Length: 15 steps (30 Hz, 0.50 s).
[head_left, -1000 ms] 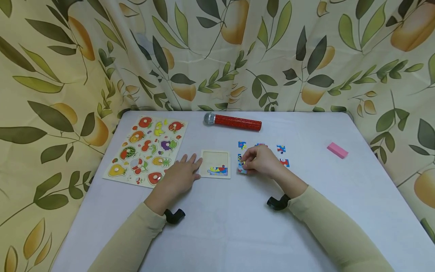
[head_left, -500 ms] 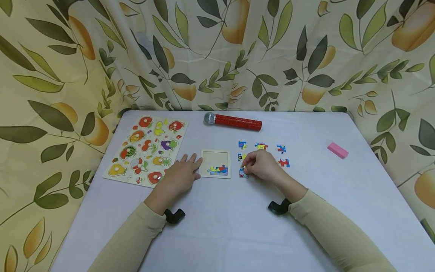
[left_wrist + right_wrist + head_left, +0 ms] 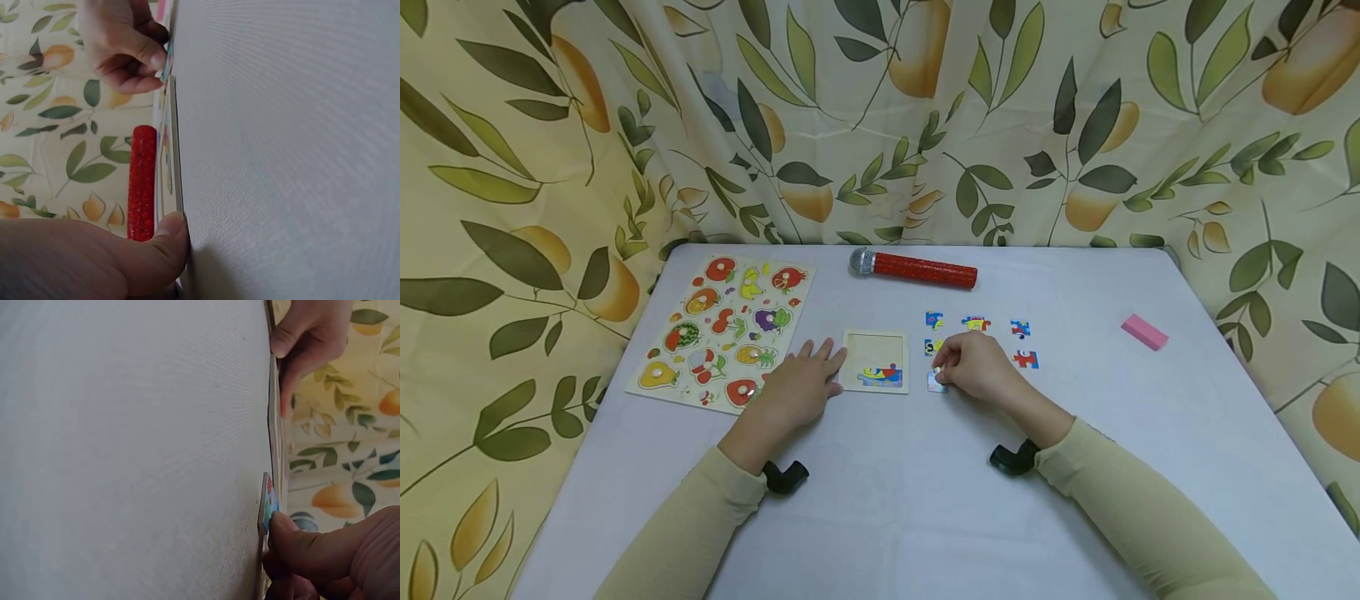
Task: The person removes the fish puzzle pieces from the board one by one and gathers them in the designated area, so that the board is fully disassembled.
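Observation:
In the head view my left hand [image 3: 797,383] lies with spread fingers between the fruit board and a small wooden puzzle tray [image 3: 906,358]. Its thumb touches the tray's edge, as the left wrist view also shows. Joined colourful pieces [image 3: 882,377] fill the tray's lower right part. To the right of the tray, my right hand [image 3: 981,367] pinches a jigsaw piece [image 3: 268,503] between thumb and fingers, tilted up at the tabletop; whether it touches the cloth I cannot tell. Loose jigsaw pieces [image 3: 976,323] lie around and beyond this hand.
A fruit peg board [image 3: 730,333] lies at the left, partly under my left hand. Behind the tray is a red toy microphone [image 3: 917,270]. A pink block [image 3: 1145,331] sits at the right. White cloth [image 3: 880,500] covers the table; a patterned curtain [image 3: 880,167] hangs behind.
My right hand has shifted slightly towards me and right, uncovering a far-row piece. The pinched piece has separated from the one above it and tilted. My left hand stays put.

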### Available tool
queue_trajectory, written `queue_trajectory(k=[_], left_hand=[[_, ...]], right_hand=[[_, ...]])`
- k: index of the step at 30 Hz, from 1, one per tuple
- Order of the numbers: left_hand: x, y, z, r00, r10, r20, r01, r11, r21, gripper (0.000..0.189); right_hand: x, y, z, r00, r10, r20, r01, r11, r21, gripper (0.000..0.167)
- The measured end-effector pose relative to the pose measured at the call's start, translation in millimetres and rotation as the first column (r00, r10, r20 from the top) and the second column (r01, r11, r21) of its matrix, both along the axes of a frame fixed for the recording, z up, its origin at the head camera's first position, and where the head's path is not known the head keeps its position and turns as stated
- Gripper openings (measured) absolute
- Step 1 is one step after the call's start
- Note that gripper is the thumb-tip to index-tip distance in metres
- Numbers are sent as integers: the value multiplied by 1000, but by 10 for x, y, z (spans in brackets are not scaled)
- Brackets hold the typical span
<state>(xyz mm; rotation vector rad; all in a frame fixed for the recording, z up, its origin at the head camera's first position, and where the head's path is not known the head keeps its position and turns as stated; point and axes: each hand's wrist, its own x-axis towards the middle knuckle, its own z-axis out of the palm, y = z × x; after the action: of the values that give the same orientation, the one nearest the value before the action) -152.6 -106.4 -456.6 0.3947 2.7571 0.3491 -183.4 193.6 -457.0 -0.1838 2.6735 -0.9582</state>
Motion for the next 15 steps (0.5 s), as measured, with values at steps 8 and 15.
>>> queue_trajectory(k=[8,15], left_hand=[[-2,-3,4,1000,1,-2,-1,1000,-2,64],[16,0,36,1000,5,2,-5,1000,4,64]], right_hand=[[14,-37,21,999,17,-41,-16,999,28,12],[51,-154,52,995,46,-91,-41,997,58,21]])
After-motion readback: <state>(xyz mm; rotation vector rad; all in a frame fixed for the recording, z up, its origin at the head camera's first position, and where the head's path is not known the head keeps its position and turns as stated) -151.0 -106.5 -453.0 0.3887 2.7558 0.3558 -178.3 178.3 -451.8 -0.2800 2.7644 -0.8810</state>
